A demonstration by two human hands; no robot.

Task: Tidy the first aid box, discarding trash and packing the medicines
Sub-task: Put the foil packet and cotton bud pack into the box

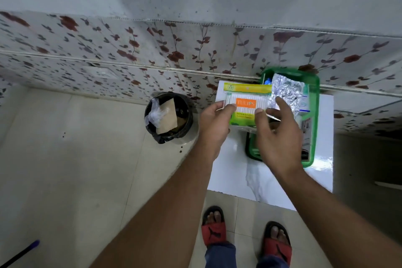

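Note:
A green and yellow packet of cotton swabs [247, 102] with an orange label is held flat above the white table. My left hand [214, 124] pinches its left edge. My right hand [276, 135] has its thumb on the packet's lower right corner, and its fingers reach over a crumpled silver foil strip [287, 91]. The green first aid box [314, 119] stands open under both hands, with the foil and some printed packs inside it. Much of the box's inside is hidden by my right hand.
A black bin [168, 117] with a dark liner stands on the floor left of the white table [230, 172]; brown cardboard and clear plastic lie in it. A floral tiled wall runs behind. My feet in red sandals [214, 230] stand at the table's near edge.

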